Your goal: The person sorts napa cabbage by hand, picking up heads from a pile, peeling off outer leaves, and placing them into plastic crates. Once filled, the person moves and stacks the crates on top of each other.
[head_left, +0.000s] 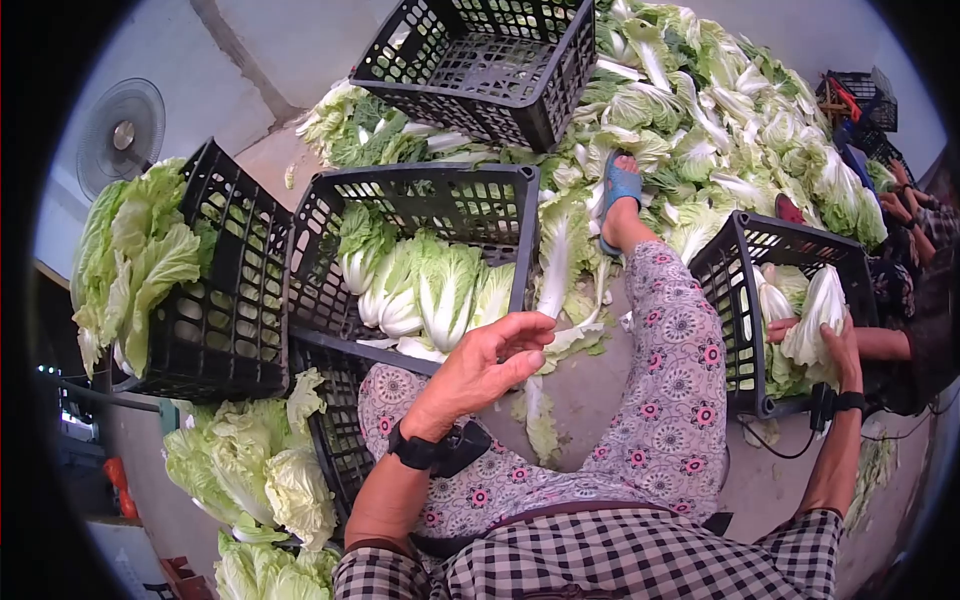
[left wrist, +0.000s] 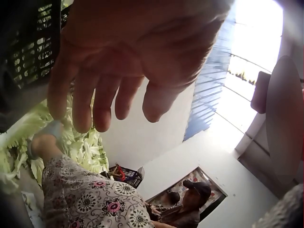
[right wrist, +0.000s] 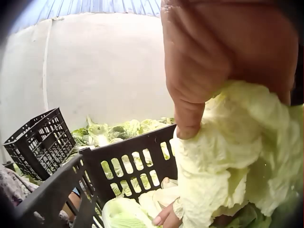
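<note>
Cabbage point(head_left: 815, 315) rests under my right hand point(head_left: 845, 350), fingers point(right wrist: 190, 118) curled over its leafy top above the black crate point(head_left: 735, 300); best lowered stem-first beside heads already inside, while my left hand point(head_left: 490, 360) hovers relaxed, holding nothing.

Fan point(head_left: 121, 136) at far left; blue sandal point(head_left: 619, 188) among loose cabbages; empty crate point(head_left: 483, 62) beyond.

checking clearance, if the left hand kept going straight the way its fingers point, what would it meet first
Probably the rim of the black crate holding cabbages. The left hand hovers empty, fingers aimed that way, though depth is unclear.
</note>
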`<act>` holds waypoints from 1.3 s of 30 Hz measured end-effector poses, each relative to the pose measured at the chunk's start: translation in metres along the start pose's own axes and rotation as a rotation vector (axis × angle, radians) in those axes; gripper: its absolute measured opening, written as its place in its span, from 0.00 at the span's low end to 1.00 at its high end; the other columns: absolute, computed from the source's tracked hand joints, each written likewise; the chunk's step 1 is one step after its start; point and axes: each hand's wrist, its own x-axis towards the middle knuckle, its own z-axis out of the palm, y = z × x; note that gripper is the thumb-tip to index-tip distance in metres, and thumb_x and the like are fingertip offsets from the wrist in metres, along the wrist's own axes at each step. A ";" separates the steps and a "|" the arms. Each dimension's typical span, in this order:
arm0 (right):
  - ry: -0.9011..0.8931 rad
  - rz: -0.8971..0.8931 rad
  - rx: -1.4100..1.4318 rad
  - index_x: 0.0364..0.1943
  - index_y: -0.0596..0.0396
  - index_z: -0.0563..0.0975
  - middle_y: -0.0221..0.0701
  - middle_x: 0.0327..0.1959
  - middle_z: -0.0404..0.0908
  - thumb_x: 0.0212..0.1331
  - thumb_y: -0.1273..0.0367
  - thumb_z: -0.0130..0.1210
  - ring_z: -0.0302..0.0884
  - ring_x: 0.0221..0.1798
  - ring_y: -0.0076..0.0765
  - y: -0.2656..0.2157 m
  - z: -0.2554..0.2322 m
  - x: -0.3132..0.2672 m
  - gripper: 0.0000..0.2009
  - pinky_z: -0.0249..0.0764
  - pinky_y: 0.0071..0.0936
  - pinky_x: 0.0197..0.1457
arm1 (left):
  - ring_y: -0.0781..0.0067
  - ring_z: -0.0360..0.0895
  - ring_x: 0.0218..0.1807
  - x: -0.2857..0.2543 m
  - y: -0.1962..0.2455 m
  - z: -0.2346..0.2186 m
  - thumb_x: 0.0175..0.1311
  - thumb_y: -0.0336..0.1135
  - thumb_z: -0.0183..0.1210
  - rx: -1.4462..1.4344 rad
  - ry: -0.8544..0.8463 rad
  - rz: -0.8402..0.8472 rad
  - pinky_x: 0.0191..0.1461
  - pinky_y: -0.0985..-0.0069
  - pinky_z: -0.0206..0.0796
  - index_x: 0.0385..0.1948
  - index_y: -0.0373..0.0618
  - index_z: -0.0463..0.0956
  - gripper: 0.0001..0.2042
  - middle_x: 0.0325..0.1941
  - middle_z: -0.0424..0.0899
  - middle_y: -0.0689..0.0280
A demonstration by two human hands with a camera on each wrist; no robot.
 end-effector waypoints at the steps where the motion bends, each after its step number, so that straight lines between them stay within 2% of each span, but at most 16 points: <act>1: 0.054 -0.014 -0.104 0.60 0.64 0.61 0.44 0.52 0.72 0.51 0.69 0.56 0.73 0.51 0.40 0.010 -0.003 0.007 0.31 0.69 0.33 0.54 | 0.74 0.72 0.52 -0.001 0.002 -0.001 0.62 0.41 0.57 0.001 0.004 -0.010 0.57 0.75 0.64 0.55 0.38 0.66 0.23 0.50 0.76 0.62; 4: 0.200 0.084 0.009 0.57 0.66 0.65 0.44 0.48 0.76 0.55 0.66 0.55 0.77 0.46 0.40 0.073 -0.031 0.040 0.26 0.73 0.33 0.50 | 0.74 0.72 0.53 -0.006 -0.002 -0.006 0.62 0.42 0.58 -0.031 0.022 -0.028 0.59 0.75 0.62 0.55 0.37 0.67 0.24 0.50 0.76 0.61; 5: 0.136 0.212 0.317 0.56 0.64 0.66 0.41 0.48 0.76 0.58 0.62 0.53 0.77 0.45 0.39 0.083 -0.041 0.041 0.25 0.74 0.33 0.48 | 0.74 0.72 0.53 -0.009 -0.005 -0.007 0.62 0.42 0.58 -0.047 0.030 -0.039 0.59 0.75 0.62 0.55 0.37 0.67 0.24 0.50 0.76 0.61; 7: 0.077 0.366 0.883 0.53 0.66 0.69 0.41 0.48 0.77 0.64 0.59 0.48 0.79 0.44 0.41 0.052 -0.042 0.021 0.23 0.78 0.36 0.42 | 0.74 0.72 0.53 -0.012 -0.005 -0.009 0.62 0.42 0.58 -0.054 0.034 -0.057 0.59 0.75 0.62 0.55 0.37 0.67 0.24 0.50 0.76 0.61; 8: 0.083 0.338 0.881 0.55 0.65 0.67 0.40 0.48 0.76 0.63 0.60 0.50 0.79 0.43 0.40 0.041 -0.044 0.014 0.23 0.78 0.36 0.41 | 0.74 0.72 0.53 -0.012 -0.005 -0.010 0.62 0.42 0.58 -0.053 0.031 -0.062 0.59 0.75 0.62 0.55 0.37 0.67 0.24 0.50 0.76 0.61; 10: 0.096 0.182 0.639 0.58 0.61 0.66 0.36 0.53 0.74 0.60 0.60 0.54 0.75 0.48 0.39 0.038 -0.047 0.008 0.26 0.73 0.33 0.51 | 0.74 0.72 0.53 -0.010 -0.007 -0.011 0.62 0.41 0.57 -0.058 0.031 -0.063 0.59 0.75 0.62 0.55 0.37 0.67 0.23 0.50 0.76 0.61; 12: 0.274 0.083 0.382 0.60 0.64 0.62 0.42 0.56 0.70 0.59 0.62 0.55 0.72 0.53 0.41 0.035 -0.047 0.011 0.28 0.69 0.34 0.55 | 0.74 0.72 0.53 -0.007 -0.009 -0.009 0.62 0.40 0.57 -0.077 0.030 -0.051 0.59 0.76 0.62 0.55 0.37 0.67 0.23 0.50 0.76 0.62; 16: 0.555 -0.123 -0.299 0.62 0.65 0.58 0.50 0.62 0.62 0.56 0.60 0.57 0.62 0.63 0.47 0.108 -0.083 0.057 0.34 0.59 0.37 0.64 | 0.75 0.72 0.53 -0.004 -0.006 -0.009 0.62 0.40 0.57 -0.031 0.002 -0.055 0.58 0.77 0.62 0.55 0.39 0.67 0.22 0.49 0.76 0.63; 17: 0.699 -0.081 -0.648 0.61 0.63 0.61 0.49 0.61 0.64 0.53 0.54 0.58 0.62 0.63 0.48 0.116 -0.088 0.062 0.36 0.60 0.40 0.63 | 0.76 0.72 0.53 -0.005 -0.005 -0.010 0.63 0.40 0.57 -0.024 -0.003 -0.060 0.58 0.77 0.62 0.55 0.39 0.68 0.22 0.49 0.76 0.64; 20: 0.647 0.082 -0.933 0.62 0.61 0.61 0.48 0.63 0.62 0.55 0.51 0.55 0.58 0.66 0.50 -0.026 -0.058 0.004 0.36 0.57 0.39 0.65 | 0.76 0.72 0.52 -0.010 0.000 -0.020 0.62 0.38 0.56 0.000 0.047 -0.059 0.57 0.77 0.63 0.54 0.40 0.69 0.20 0.49 0.77 0.65; 21: 0.733 -0.171 -0.936 0.62 0.59 0.63 0.44 0.62 0.64 0.58 0.55 0.54 0.60 0.65 0.46 -0.032 -0.059 0.005 0.31 0.58 0.36 0.64 | 0.76 0.72 0.52 -0.011 0.002 -0.027 0.62 0.38 0.56 0.010 0.091 -0.033 0.57 0.76 0.63 0.54 0.40 0.69 0.21 0.49 0.77 0.65; 24: 0.475 -0.496 -0.332 0.59 0.60 0.67 0.40 0.59 0.69 0.63 0.63 0.51 0.65 0.62 0.38 -0.132 -0.017 -0.023 0.23 0.60 0.30 0.64 | 0.74 0.73 0.52 -0.019 0.018 -0.052 0.61 0.39 0.56 0.057 0.229 0.018 0.56 0.76 0.64 0.53 0.39 0.70 0.21 0.48 0.78 0.63; 27: 0.092 -0.417 0.144 0.55 0.61 0.70 0.33 0.52 0.75 0.65 0.71 0.48 0.69 0.56 0.26 -0.188 0.036 -0.045 0.16 0.60 0.22 0.63 | 0.75 0.75 0.48 -0.023 0.026 -0.087 0.61 0.41 0.56 0.113 0.370 0.081 0.52 0.78 0.66 0.53 0.38 0.70 0.22 0.47 0.79 0.62; 33: -0.430 -0.418 0.112 0.48 0.59 0.74 0.32 0.44 0.78 0.51 0.76 0.52 0.74 0.48 0.28 -0.279 0.124 -0.101 0.17 0.67 0.26 0.56 | 0.76 0.76 0.46 -0.016 0.029 -0.137 0.63 0.46 0.56 0.143 0.445 0.000 0.48 0.79 0.69 0.54 0.40 0.69 0.23 0.47 0.78 0.62; 36: -0.672 -0.469 0.064 0.46 0.62 0.74 0.35 0.44 0.78 0.49 0.68 0.56 0.74 0.48 0.33 -0.302 0.141 -0.119 0.19 0.67 0.28 0.56 | 0.76 0.76 0.46 0.002 0.018 -0.148 0.63 0.46 0.55 0.126 0.433 -0.068 0.47 0.79 0.70 0.55 0.41 0.68 0.23 0.48 0.78 0.63; 39: -0.747 -0.539 0.013 0.46 0.62 0.74 0.39 0.44 0.78 0.50 0.62 0.58 0.74 0.48 0.38 -0.306 0.150 -0.120 0.21 0.67 0.29 0.56 | 0.75 0.76 0.47 0.028 -0.003 -0.157 0.63 0.45 0.56 0.028 0.476 -0.124 0.47 0.76 0.70 0.56 0.42 0.67 0.24 0.50 0.77 0.62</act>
